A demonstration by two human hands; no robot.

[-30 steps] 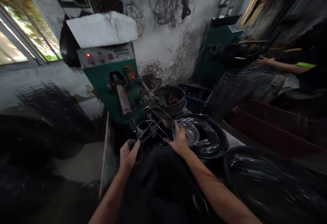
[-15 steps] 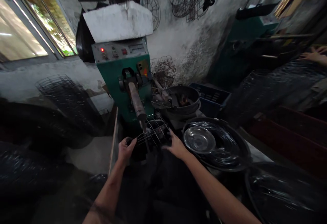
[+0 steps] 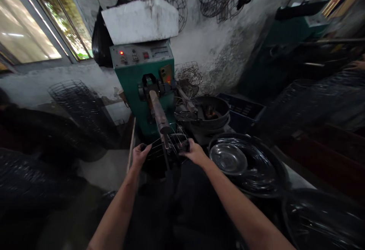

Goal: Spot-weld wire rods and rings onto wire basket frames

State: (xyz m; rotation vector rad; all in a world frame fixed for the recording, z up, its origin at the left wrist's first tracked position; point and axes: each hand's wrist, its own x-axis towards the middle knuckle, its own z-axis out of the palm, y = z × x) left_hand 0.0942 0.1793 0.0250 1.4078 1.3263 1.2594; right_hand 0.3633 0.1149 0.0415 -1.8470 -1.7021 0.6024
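Thin metal wires, crossed into an open wire frame [image 3: 156, 152], stretch between my two hands. My left hand [image 3: 139, 155] pinches the frame's left edge between thumb and fingers. At its right side, my right hand [image 3: 195, 152] closes on the wires, with its fingertips partly hidden in shadow. Over the middle of the frame reaches the thick round arm [image 3: 159, 114] of a green machine [image 3: 128, 86], with a narrow tip pointing down at the wires. Whether the tip touches them I cannot tell.
Right of my right hand, a shiny metal bowl [image 3: 228, 159] sits in a wide basin [image 3: 282, 174] with glossy wires. Behind stands a round pan [image 3: 221, 122]. Tall wire mesh rolls [image 3: 85, 109] lean at the left. At the far right edge another person's hand [image 3: 357, 64] shows.
The view has shifted, so the machine sits further right. The wire frame has turned between my hands, and my right hand has closed in on its side.
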